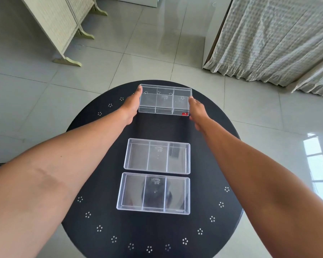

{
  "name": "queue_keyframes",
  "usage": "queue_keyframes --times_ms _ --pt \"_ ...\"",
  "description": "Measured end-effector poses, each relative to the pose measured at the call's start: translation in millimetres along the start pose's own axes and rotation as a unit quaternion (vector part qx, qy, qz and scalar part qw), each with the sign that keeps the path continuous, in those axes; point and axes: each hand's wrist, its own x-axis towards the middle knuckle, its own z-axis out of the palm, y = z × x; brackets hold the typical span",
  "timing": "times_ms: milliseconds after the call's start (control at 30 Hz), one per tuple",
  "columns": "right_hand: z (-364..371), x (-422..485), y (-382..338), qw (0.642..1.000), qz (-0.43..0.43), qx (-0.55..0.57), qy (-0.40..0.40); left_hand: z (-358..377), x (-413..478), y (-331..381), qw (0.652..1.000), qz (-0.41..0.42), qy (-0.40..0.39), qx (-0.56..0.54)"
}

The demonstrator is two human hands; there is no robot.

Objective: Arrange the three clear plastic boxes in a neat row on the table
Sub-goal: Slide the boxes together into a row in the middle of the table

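Observation:
Three clear plastic boxes with inner dividers lie on a round black table (93,138). The far box (165,100), with a small red sticker at its near right corner, is near the table's far edge. My left hand (131,106) presses its left end and my right hand (197,113) presses its right end, so both hands grip it. I cannot tell whether it is lifted or resting. The middle box (157,156) and the near box (154,194) lie close together, one behind the other, in the table's centre, apart from the far box.
The table has a ring of small white dot clusters near its rim. Beyond it is a glossy tiled floor, a folding screen (62,25) at the back left and a curtain-draped piece of furniture (272,40) at the back right.

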Motion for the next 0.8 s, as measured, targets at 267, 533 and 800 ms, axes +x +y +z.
queue_keyframes --times_ms 267,533,800 --pt "2.2 -30.8 23.1 0.999 -0.032 -0.003 0.014 -17.6 -28.9 -27.6 0.999 0.029 -0.015 0.029" --pt "3.8 -60.4 50.0 0.999 -0.028 -0.006 0.022 -28.1 -57.8 -53.3 0.998 0.024 -0.023 0.046" --pt "2.6 -75.6 68.7 1.0 -0.003 -0.007 0.009 -27.5 -71.6 -70.1 0.998 0.02 -0.024 0.054"
